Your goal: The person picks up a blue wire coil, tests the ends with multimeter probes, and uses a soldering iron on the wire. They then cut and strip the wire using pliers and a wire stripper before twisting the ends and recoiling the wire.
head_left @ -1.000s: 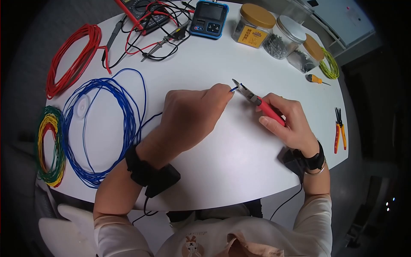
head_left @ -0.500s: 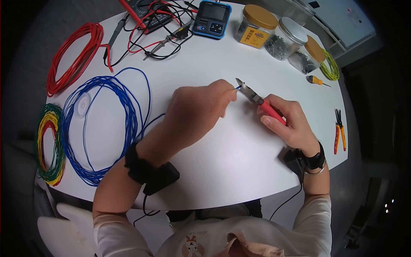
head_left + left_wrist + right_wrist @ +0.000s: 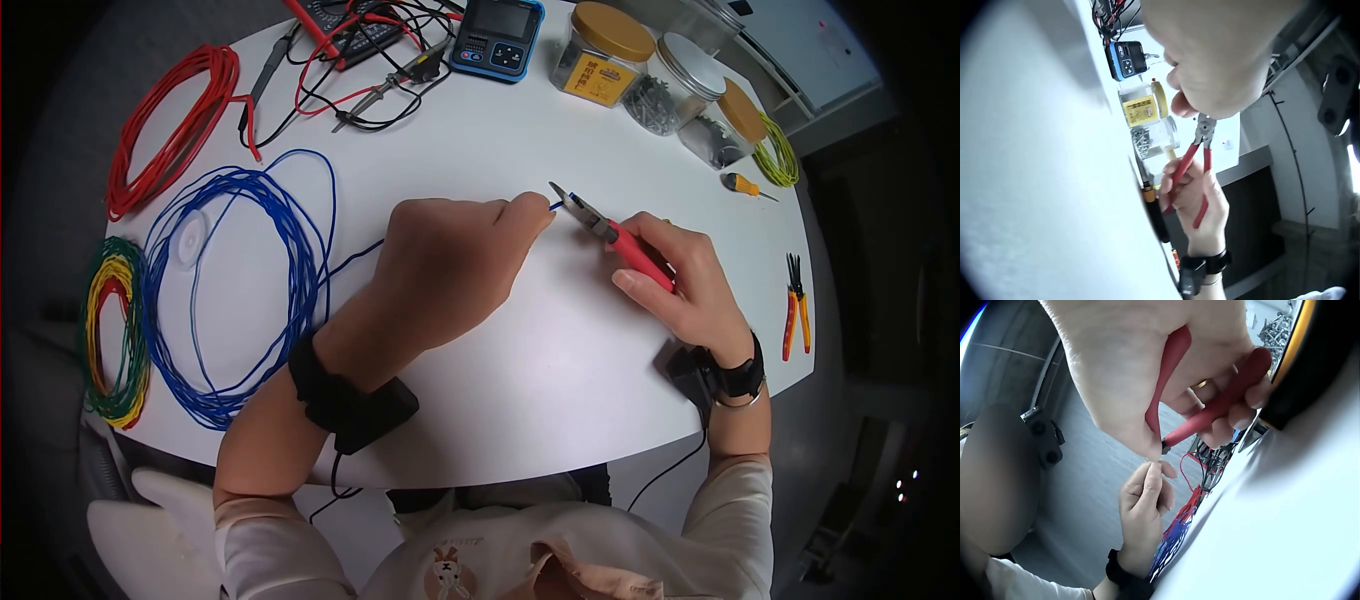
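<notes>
In the head view my left hand pinches a blue wire near its end, over the middle of the table. That wire runs back under the hand toward a large blue coil. My right hand grips red-handled pliers, whose metal jaws stand parted right at the wire's tip. In the left wrist view the pliers show spread handles, and the left hand covers the jaw tips. Both red handles lie within the right hand in the right wrist view.
Red wire and a green-yellow bundle lie left. A multimeter, tangled leads and a blue-edged device stand behind. Lidded jars, a screwdriver and red-yellow pliers sit at the right.
My left hand has turned slightly and shifted a little right, keeping the blue wire pinched. The pliers stay at the wire's end, their jaws parting slightly wider than half a second ago.
</notes>
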Available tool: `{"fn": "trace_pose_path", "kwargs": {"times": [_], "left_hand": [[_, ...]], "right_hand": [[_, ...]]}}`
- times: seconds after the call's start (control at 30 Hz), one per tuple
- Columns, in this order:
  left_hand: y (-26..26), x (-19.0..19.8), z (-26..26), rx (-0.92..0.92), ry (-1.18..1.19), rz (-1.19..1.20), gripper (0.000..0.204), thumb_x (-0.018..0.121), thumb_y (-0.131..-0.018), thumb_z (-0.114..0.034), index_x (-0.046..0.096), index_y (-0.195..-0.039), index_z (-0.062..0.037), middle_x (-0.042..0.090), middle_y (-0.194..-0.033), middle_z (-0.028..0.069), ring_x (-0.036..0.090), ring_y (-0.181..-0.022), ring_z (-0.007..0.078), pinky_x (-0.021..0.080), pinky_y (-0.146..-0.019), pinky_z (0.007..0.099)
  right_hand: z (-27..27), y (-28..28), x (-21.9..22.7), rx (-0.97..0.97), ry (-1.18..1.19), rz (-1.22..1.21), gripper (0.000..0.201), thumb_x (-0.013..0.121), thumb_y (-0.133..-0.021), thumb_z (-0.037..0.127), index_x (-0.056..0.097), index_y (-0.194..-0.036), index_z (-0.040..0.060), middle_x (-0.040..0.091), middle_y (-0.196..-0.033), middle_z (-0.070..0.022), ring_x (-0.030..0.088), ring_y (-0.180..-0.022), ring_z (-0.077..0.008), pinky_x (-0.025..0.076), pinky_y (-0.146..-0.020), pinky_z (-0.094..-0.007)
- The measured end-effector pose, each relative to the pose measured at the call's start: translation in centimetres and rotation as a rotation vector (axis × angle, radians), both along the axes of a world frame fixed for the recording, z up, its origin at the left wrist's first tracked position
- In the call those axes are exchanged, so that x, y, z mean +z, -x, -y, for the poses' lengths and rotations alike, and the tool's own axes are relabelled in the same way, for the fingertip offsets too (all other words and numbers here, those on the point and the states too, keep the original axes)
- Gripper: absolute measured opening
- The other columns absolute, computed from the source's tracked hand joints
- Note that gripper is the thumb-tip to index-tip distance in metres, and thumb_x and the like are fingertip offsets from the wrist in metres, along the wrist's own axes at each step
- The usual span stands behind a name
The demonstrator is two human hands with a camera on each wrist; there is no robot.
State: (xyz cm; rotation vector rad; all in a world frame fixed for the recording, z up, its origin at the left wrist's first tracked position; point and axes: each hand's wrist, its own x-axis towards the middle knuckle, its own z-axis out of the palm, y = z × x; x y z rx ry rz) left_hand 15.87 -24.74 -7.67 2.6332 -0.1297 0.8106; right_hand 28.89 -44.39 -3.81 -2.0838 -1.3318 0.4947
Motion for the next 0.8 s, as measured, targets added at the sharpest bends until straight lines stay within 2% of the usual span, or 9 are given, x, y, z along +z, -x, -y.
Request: {"fn": "trace_pose_path", "kwargs": {"times": [0.03,0.23,0.33,0.53,0.63,0.73,0.8], "left_hand": [[0.1,0.0,-0.1,0.001,-0.044,0.011,0.008,0.064,-0.081,-0.009,0.058,-0.084,-0.0051,0.049,-0.051,0.0064,0.052,-0.043,0.0209,0.04,-0.042,0.0302],[0.2,0.1,0.0,0.001,-0.069,0.081,0.007,0.063,-0.079,-0.007,0.058,-0.083,-0.0041,0.049,-0.052,0.0045,0.051,-0.043,0.0171,0.039,-0.04,0.0277],[0.5,0.4,-0.2,0.022,-0.191,0.068,0.008,0.063,-0.078,-0.006,0.059,-0.084,-0.0038,0.05,-0.054,0.0039,0.051,-0.044,0.0154,0.038,-0.041,0.0265],[0.6,0.8,0.0,0.005,-0.24,0.029,0.01,0.063,-0.076,-0.003,0.058,-0.085,-0.0027,0.051,-0.056,0.0038,0.05,-0.044,0.0162,0.038,-0.04,0.0266],[-0.1,-0.1,-0.2,-0.054,0.062,-0.037,0.007,0.057,-0.083,-0.008,0.057,-0.086,-0.0019,0.051,-0.056,0.0016,0.044,-0.042,0.0127,0.035,-0.042,0.0241],[-0.4,1.2,-0.6,-0.281,0.961,-0.477,0.018,0.046,-0.091,-0.016,0.056,-0.086,-0.002,0.051,-0.057,-0.0005,0.038,-0.044,0.0077,0.032,-0.045,0.0205],[-0.4,1.7,-0.9,-0.355,1.057,-0.585,0.025,0.04,-0.093,-0.021,0.055,-0.086,-0.0021,0.05,-0.057,-0.0015,0.034,-0.045,0.0056,0.03,-0.047,0.0188]], "right_hand": [[0.0,0.1,0.0,0.0,0.009,0.017,0.033,0.065,-0.079,0.028,0.057,-0.089,-0.0022,0.047,-0.062,-0.0143,0.044,-0.053,-0.0263,0.036,-0.052,-0.0332],[-0.1,0.5,0.0,-0.013,-0.009,0.089,0.032,0.064,-0.079,0.028,0.057,-0.088,-0.0019,0.047,-0.059,-0.015,0.044,-0.049,-0.0265,0.036,-0.049,-0.0336],[0.0,0.6,-0.2,-0.011,-0.052,0.048,0.031,0.064,-0.08,0.028,0.058,-0.087,-0.002,0.048,-0.06,-0.016,0.045,-0.049,-0.0267,0.036,-0.048,-0.0334],[0.1,0.4,0.3,-0.005,0.051,0.012,0.03,0.063,-0.08,0.027,0.058,-0.086,-0.0015,0.047,-0.059,-0.0163,0.046,-0.05,-0.0277,0.037,-0.049,-0.0337],[0.0,0.3,0.0,-0.005,0.045,0.095,0.03,0.064,-0.079,0.027,0.058,-0.087,-0.0014,0.046,-0.058,-0.0159,0.046,-0.05,-0.0277,0.037,-0.049,-0.0338],[-0.1,0.4,0.2,-0.028,0.013,0.14,0.03,0.065,-0.079,0.027,0.058,-0.088,-0.0011,0.047,-0.059,-0.0154,0.046,-0.05,-0.0281,0.037,-0.05,-0.0337],[-0.1,0.4,0.1,-0.027,-0.003,0.148,0.032,0.066,-0.078,0.028,0.058,-0.089,-0.0009,0.048,-0.06,-0.0149,0.046,-0.051,-0.0277,0.037,-0.05,-0.0336]]}}
